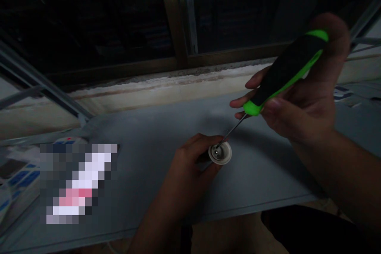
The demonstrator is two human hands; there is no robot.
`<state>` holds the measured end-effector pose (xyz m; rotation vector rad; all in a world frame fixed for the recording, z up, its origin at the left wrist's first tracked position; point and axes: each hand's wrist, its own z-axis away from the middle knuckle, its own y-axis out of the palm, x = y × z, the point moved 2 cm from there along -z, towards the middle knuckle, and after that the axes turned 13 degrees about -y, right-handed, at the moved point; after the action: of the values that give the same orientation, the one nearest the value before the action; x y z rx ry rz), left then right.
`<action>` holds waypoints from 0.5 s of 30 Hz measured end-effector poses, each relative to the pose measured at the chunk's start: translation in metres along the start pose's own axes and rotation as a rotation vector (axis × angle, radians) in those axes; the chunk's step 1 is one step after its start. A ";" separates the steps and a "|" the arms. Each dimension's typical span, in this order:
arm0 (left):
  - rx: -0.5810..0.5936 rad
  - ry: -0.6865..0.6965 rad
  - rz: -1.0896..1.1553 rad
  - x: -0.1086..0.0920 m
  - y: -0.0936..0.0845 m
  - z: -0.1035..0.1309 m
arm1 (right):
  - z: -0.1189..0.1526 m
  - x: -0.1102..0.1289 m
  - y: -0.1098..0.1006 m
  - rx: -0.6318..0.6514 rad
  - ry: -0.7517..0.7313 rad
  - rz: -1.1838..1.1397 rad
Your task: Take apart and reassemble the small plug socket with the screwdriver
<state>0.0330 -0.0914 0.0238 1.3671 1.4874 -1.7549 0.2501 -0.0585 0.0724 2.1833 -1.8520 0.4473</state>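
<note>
A round white socket, seemingly a lamp holder [228, 152], has its open end turned up toward me, with small metal screws or contacts inside. My left hand [195, 162] is closed around its side, above the grey tabletop. In my right hand [309, 99] is a screwdriver [282, 71] with a black and bright green handle, gripped between thumb and fingers. Its thin metal shaft slants down to the left, and the tip reaches inside the socket by the screws. Whether the tip sits in a screw slot I cannot tell.
The grey table [133, 190] runs along a window ledge below a dark window. At left lie white and blue power strips [25, 180] and a pixelated object [86, 182]. A metal frame [38, 79] rises at left. Small items [342, 92] lie at far right.
</note>
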 end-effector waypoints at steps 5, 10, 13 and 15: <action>0.006 -0.001 0.010 0.002 0.001 0.000 | 0.002 0.009 0.006 0.029 -0.066 0.051; 0.007 -0.015 0.017 0.001 0.001 0.000 | 0.003 0.011 0.007 0.023 -0.080 0.064; -0.001 -0.014 -0.002 0.000 0.001 0.000 | 0.005 0.011 0.006 0.008 -0.057 0.097; -0.002 -0.011 -0.006 0.000 0.000 0.000 | 0.006 0.010 0.006 0.004 -0.048 0.106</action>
<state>0.0333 -0.0917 0.0235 1.3517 1.4887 -1.7611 0.2459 -0.0704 0.0707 2.1237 -2.0012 0.4231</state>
